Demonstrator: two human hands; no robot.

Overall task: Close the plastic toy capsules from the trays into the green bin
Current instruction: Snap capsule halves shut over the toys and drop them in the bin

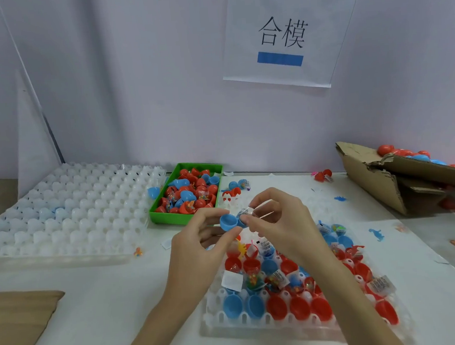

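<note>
My left hand (201, 237) grips an open blue capsule (231, 221) above the near tray. My right hand (276, 216) pinches a small clear packet (246, 211) at the capsule's far half, fingers curled round it. Below my hands a white tray (231, 325) holds several open red and blue capsule halves with packets and small toys. The green bin (165, 217) stands behind my hands, heaped with red and blue capsules.
A large white tray (70, 210) lies at the left, with a blue capsule half (153, 192) at its right edge. A torn cardboard box (383, 177) with more capsules sits at the right. Loose toys and capsules (238, 189) dot the white table. Brown cardboard (18, 321) lies near left.
</note>
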